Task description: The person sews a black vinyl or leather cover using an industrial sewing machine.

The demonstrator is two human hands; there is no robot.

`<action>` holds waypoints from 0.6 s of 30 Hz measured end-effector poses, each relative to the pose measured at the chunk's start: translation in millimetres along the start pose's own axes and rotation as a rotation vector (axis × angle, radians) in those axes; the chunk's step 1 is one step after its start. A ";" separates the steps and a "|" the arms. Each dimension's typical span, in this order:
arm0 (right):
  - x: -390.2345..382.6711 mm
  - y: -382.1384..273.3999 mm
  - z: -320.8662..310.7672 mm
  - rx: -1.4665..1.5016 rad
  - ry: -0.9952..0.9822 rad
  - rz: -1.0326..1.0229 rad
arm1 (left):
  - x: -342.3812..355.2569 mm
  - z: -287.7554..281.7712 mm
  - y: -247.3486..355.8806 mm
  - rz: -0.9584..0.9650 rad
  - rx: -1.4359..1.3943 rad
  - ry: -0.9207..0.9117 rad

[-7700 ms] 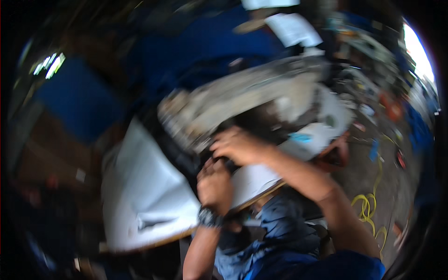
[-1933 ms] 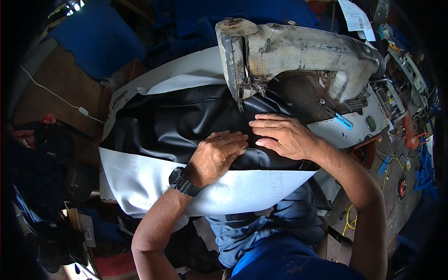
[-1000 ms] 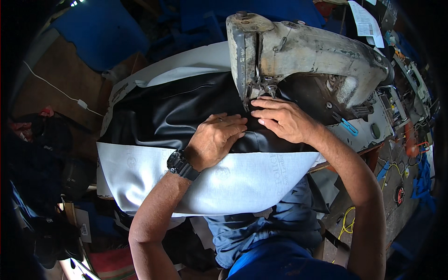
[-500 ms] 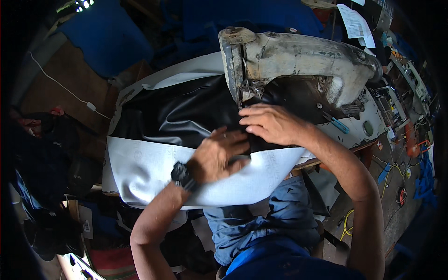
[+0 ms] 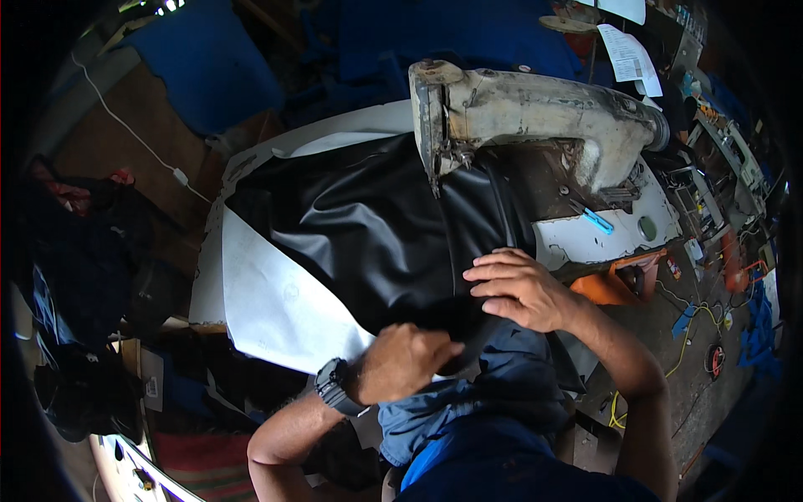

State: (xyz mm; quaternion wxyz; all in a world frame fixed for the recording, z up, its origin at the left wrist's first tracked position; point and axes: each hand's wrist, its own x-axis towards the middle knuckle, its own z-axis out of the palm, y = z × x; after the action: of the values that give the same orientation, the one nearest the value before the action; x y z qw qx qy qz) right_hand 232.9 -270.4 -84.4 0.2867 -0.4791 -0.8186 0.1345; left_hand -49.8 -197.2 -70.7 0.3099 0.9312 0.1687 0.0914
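Dim, messy room all around, with a gray-brown floor (image 5: 711,397) on the right and a loose yellow cord (image 5: 687,339) on top of it. In the middle, a pale counter (image 5: 577,244) with chipped edges. On the counter, an old, scuffed sewing machine (image 5: 535,109), with its long arm pointing left. Under the front end of the machine, a big shiny black sheet (image 5: 360,226), full of soft wrinkles, spread over the counter and down past the near edge, close to the blue-gray trousers (image 5: 523,368). At its lower left, a fold with the white back (image 5: 280,293) facing up. On the black sheet, near its right side, the right hand (image 5: 519,289), flat, with fingers stretched out and a bit apart. At the bottom edge of the sheet, the left hand (image 5: 407,361), curled and blurry; too blurry to tell if pinching anything. Around that wrist, a dark watch (image 5: 336,386). Right of the machine's front end, on the counter, small blue snips (image 5: 598,221).
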 end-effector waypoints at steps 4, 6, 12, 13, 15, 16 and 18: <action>-4.1 10.1 1.9 0.016 0.000 0.037 | 26.5 -19.6 -4.7 -0.053 0.310 0.240; 1.6 1.9 2.6 -0.064 -0.009 0.059 | 29.4 -13.6 -21.7 0.052 0.388 0.317; 6.5 -1.9 6.7 -0.407 -0.131 0.121 | 28.5 7.5 -60.8 0.300 0.489 0.398; 9.1 -3.4 4.0 -0.411 -0.130 0.117 | 28.6 7.9 -63.6 0.301 0.493 0.403; 16.0 -7.4 -5.5 -0.388 -0.116 0.135 | 33.9 2.2 -64.6 0.397 0.492 0.404; 20.1 -5.5 -12.1 -0.371 -0.090 0.089 | 38.3 -3.7 -62.4 0.389 0.424 0.452; 31.6 -3.9 -26.1 -0.324 -0.056 0.077 | 51.4 -18.0 -56.2 0.382 0.363 0.527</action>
State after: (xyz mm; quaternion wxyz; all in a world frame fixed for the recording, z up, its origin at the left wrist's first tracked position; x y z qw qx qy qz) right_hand 233.8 -246.5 -50.9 0.1773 -0.5461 -0.8184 0.0247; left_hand -21.6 -126.0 -87.3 0.0628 0.9302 0.0795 0.3528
